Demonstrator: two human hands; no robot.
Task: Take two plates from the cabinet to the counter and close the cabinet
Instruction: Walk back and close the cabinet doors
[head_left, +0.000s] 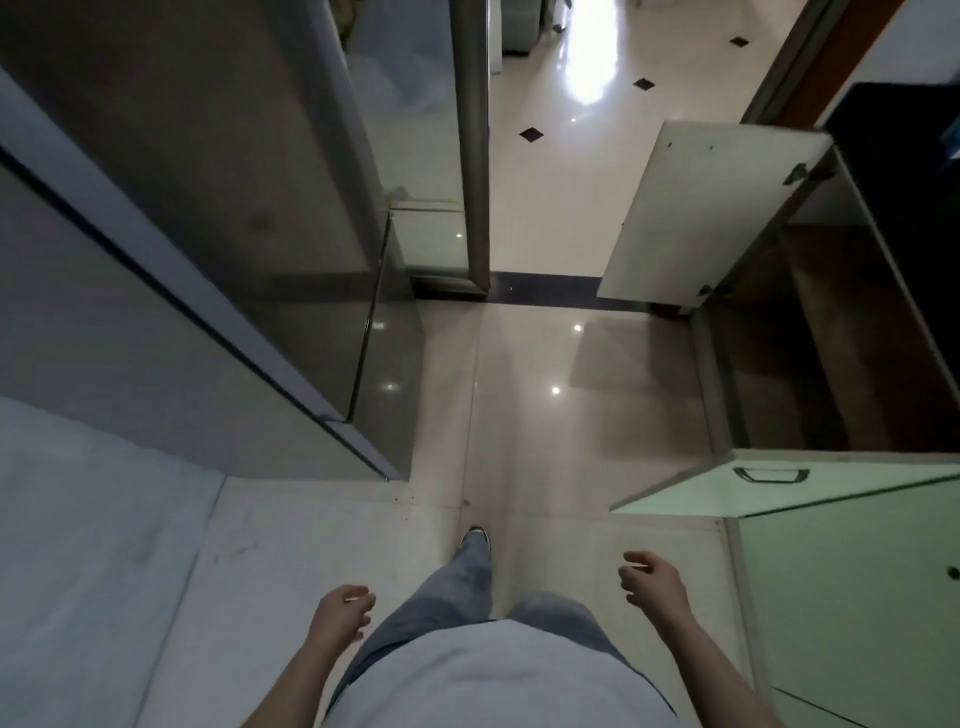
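I look straight down at a glossy tiled floor. On the right a low cabinet (810, 332) stands with both doors swung out: a white door (691, 213) at the far side and a pale green door (769, 488) with a metal handle nearer me. The cabinet's inside is dark and no plates show in it. The dark counter top (909, 171) runs above it at the far right. My left hand (340, 610) hangs by my hip, fingers loosely curled, holding nothing. My right hand (652, 577) hangs loosely curled and empty, short of the green door.
A tall grey appliance (208, 218) with a glossy door fills the left side. A metal door-frame post (472, 145) stands ahead at a doorway to a bright room. A green cabinet front (852, 613) lies at my right. My legs and one shoe (475, 540) are below.
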